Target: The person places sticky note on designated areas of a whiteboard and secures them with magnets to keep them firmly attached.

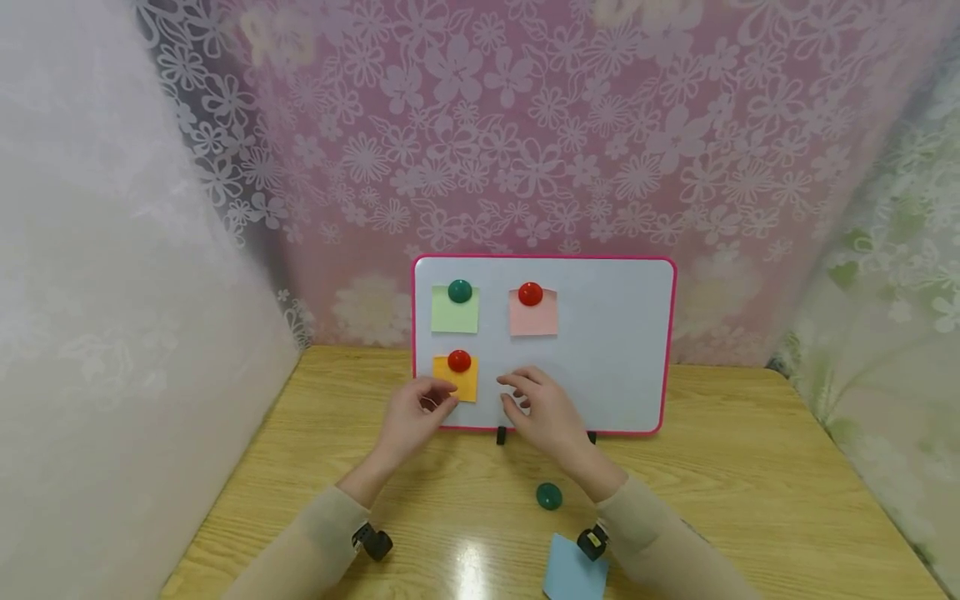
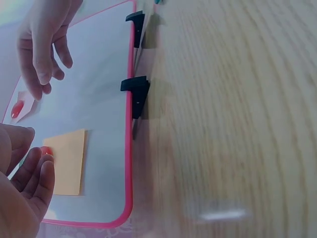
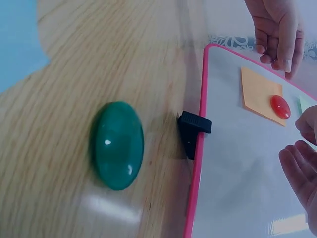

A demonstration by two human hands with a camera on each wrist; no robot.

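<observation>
A whiteboard (image 1: 615,350) with a pink frame stands upright on the table. In its lower left, a red magnet (image 1: 459,361) sits on an orange sticky note (image 1: 468,385). My left hand (image 1: 415,415) hovers in front of that note's lower left, fingers bent loosely with nothing between them. To the note's right, my right hand (image 1: 549,414) is raised before the board, thumb and fingers apart and holding nothing. Above are a green note (image 1: 454,317) under a green magnet (image 1: 460,291) and a pink note (image 1: 534,322) under a red magnet (image 1: 530,293).
On the wooden table (image 1: 750,467) lies a loose green magnet (image 3: 119,146), below the board. A blue sticky-note pad (image 1: 573,575) is nearer, partly behind the right wrist camera (image 1: 592,543). Black feet (image 2: 136,94) hold the board's lower edge. Flowered curtains (image 1: 480,150) hang behind.
</observation>
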